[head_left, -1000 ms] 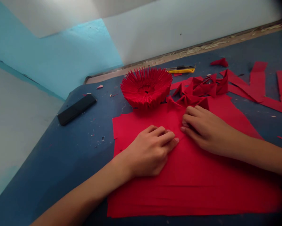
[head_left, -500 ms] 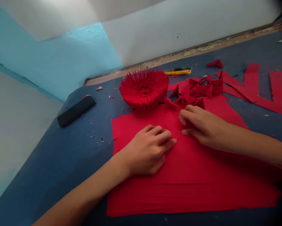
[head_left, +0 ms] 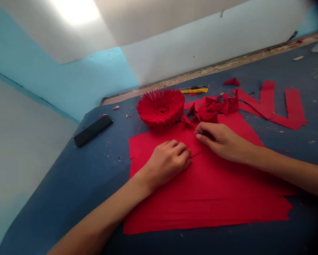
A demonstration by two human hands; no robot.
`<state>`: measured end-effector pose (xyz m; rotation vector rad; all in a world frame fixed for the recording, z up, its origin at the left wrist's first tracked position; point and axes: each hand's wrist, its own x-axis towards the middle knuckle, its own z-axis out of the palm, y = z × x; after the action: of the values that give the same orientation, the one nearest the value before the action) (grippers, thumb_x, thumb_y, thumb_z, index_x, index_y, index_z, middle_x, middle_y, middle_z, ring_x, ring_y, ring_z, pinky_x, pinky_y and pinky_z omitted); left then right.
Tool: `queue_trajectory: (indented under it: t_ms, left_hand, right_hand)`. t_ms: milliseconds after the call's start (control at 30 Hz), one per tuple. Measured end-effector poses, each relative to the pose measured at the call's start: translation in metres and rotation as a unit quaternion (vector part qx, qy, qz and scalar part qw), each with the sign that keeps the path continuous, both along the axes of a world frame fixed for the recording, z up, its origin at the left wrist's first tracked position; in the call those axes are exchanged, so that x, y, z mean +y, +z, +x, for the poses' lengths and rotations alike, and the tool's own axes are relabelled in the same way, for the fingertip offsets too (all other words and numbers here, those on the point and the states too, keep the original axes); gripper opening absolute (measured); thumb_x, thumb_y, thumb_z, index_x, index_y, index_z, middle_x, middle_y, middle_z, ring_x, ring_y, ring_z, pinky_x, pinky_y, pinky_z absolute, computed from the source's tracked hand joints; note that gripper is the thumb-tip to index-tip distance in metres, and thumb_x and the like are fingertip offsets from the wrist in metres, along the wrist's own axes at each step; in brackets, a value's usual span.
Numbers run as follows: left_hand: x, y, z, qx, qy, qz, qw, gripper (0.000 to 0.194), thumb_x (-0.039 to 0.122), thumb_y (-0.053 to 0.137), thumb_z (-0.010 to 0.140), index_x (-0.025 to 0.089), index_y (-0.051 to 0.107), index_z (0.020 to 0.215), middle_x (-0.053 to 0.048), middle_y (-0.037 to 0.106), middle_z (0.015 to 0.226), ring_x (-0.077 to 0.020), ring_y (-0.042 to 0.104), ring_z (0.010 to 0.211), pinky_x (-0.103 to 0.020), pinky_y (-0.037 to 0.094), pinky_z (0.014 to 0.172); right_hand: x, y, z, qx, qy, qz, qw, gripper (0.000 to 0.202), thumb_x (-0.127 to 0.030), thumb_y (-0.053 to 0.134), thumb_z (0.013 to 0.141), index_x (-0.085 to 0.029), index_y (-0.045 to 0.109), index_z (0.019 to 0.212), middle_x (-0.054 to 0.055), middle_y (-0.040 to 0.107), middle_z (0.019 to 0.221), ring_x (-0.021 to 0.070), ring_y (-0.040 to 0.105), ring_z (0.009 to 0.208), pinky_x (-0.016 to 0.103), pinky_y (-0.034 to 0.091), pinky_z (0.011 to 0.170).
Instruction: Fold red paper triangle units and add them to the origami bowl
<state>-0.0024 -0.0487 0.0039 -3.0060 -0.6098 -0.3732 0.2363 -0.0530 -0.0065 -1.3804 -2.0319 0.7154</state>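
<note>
A small red paper piece [head_left: 193, 145] lies between my hands, hard to tell from the red sheets [head_left: 201, 187] stacked beneath it. My left hand [head_left: 171, 159] rests on the stack with its fingers curled down at the near left edge of that piece. Thumb and forefinger of my right hand [head_left: 218, 140] are pinched together at its right side. Just beyond my right fingers sits a heap of folded red paper pieces [head_left: 210, 109]. Behind the stack stands a round, bowl-like red paper model [head_left: 161, 109] made of many pointed folds.
A black oblong object [head_left: 93, 131] lies at the left of the blue tabletop [head_left: 95, 198]. A yellow box cutter [head_left: 194, 90] is behind the paper model. Red paper strips [head_left: 267, 97] and a single folded piece [head_left: 232, 81] lie at the right. Small scraps dot the surface.
The camera view has shifted a little. My left fingers have curled in closer, and the right thumb and forefinger have come together over the small paper piece.
</note>
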Motion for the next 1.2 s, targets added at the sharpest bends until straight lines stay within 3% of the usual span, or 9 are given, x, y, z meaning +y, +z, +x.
queue_trajectory:
  t_ms: [100, 200, 333, 433, 600, 700, 967, 1100, 1200]
  left_hand:
    - [-0.003, 0.004, -0.002, 0.022, -0.006, 0.056, 0.998, 0.030, 0.006, 0.052, 0.105, 0.009, 0.067, 0.132, -0.008, 0.075, 0.093, -0.0190, 0.072, 0.083, -0.028, 0.060, 0.070]
    - [0.001, 0.002, -0.006, -0.124, 0.025, -0.036, 0.991, 0.039, 0.007, 0.049, 0.107, 0.016, 0.060, 0.143, -0.002, 0.074, 0.086, -0.0130, 0.072, 0.072, -0.023, 0.061, 0.069]
    - [0.005, 0.003, -0.003, -0.402, 0.130, -0.281, 0.862, 0.020, 0.020, 0.069, 0.100, 0.020, 0.065, 0.120, 0.003, 0.072, 0.082, -0.0108, 0.073, 0.067, -0.018, 0.063, 0.062]
    - [-0.002, 0.011, 0.004, -0.486, 0.124, -0.348, 0.792, 0.013, 0.023, 0.075, 0.097, 0.018, 0.064, 0.091, 0.003, 0.069, 0.078, -0.0093, 0.070, 0.064, -0.019, 0.064, 0.060]
    - [-0.015, 0.016, 0.009, -0.461, 0.098, -0.360, 0.805, 0.004, 0.018, 0.079, 0.094, 0.016, 0.075, 0.095, -0.003, 0.078, 0.090, -0.0132, 0.076, 0.084, -0.022, 0.067, 0.077]
    - [-0.016, 0.012, 0.008, -0.463, 0.090, -0.338, 0.815, 0.020, 0.022, 0.085, 0.091, 0.016, 0.076, 0.108, -0.006, 0.081, 0.101, -0.0156, 0.079, 0.090, -0.024, 0.069, 0.082]
    - [-0.018, 0.013, 0.001, -0.390, 0.070, -0.136, 0.908, 0.022, 0.019, 0.078, 0.097, 0.017, 0.076, 0.118, -0.006, 0.084, 0.104, -0.0158, 0.082, 0.087, -0.026, 0.070, 0.084]
    - [-0.017, 0.013, -0.001, -0.365, 0.049, -0.080, 0.926, 0.020, 0.016, 0.076, 0.099, 0.015, 0.077, 0.119, -0.008, 0.083, 0.098, -0.0159, 0.080, 0.085, -0.025, 0.067, 0.079]
    - [-0.017, 0.012, -0.001, -0.359, 0.044, -0.051, 0.931, 0.017, 0.014, 0.074, 0.099, 0.014, 0.078, 0.115, -0.008, 0.082, 0.093, -0.0157, 0.078, 0.082, -0.025, 0.065, 0.075]
  right_hand:
    - [-0.005, 0.005, -0.003, 0.037, -0.021, 0.066, 0.997, 0.008, -0.023, 0.051, 0.100, -0.023, 0.058, 0.097, 0.003, 0.067, 0.084, 0.0184, 0.060, 0.072, 0.032, 0.048, 0.067]
    - [-0.009, 0.012, -0.003, 0.077, -0.019, 0.147, 0.986, 0.006, -0.023, 0.054, 0.099, -0.025, 0.057, 0.103, 0.006, 0.068, 0.096, 0.0212, 0.063, 0.082, 0.035, 0.051, 0.072]
    - [-0.017, 0.016, -0.007, 0.123, 0.001, 0.204, 0.971, 0.009, -0.024, 0.060, 0.098, -0.026, 0.058, 0.107, 0.007, 0.067, 0.101, 0.0228, 0.062, 0.088, 0.039, 0.053, 0.078]
    - [-0.025, 0.015, -0.013, 0.157, 0.025, 0.199, 0.967, 0.020, -0.028, 0.066, 0.098, -0.027, 0.059, 0.116, 0.006, 0.067, 0.104, 0.0219, 0.063, 0.089, 0.039, 0.056, 0.078]
    - [-0.042, 0.008, -0.026, 0.196, 0.032, 0.160, 0.967, 0.028, -0.028, 0.068, 0.099, -0.029, 0.057, 0.124, 0.005, 0.072, 0.104, 0.0210, 0.068, 0.088, 0.040, 0.063, 0.080]
    - [-0.047, 0.007, -0.030, 0.238, -0.008, 0.171, 0.956, 0.028, -0.024, 0.068, 0.098, -0.030, 0.057, 0.123, 0.004, 0.073, 0.104, 0.0196, 0.072, 0.090, 0.038, 0.066, 0.081]
    - [-0.048, 0.014, -0.032, 0.298, -0.033, 0.140, 0.944, 0.021, -0.021, 0.073, 0.095, -0.031, 0.060, 0.110, 0.002, 0.076, 0.101, 0.0200, 0.079, 0.095, 0.036, 0.071, 0.084]
    - [-0.050, 0.012, -0.033, 0.353, 0.007, 0.182, 0.918, 0.037, -0.005, 0.072, 0.093, -0.033, 0.063, 0.114, -0.002, 0.076, 0.102, 0.0160, 0.079, 0.097, 0.031, 0.070, 0.087]
    - [-0.052, 0.011, -0.033, 0.347, 0.018, 0.169, 0.922, 0.035, -0.007, 0.070, 0.096, -0.034, 0.062, 0.116, -0.002, 0.076, 0.103, 0.0172, 0.079, 0.097, 0.035, 0.070, 0.088]
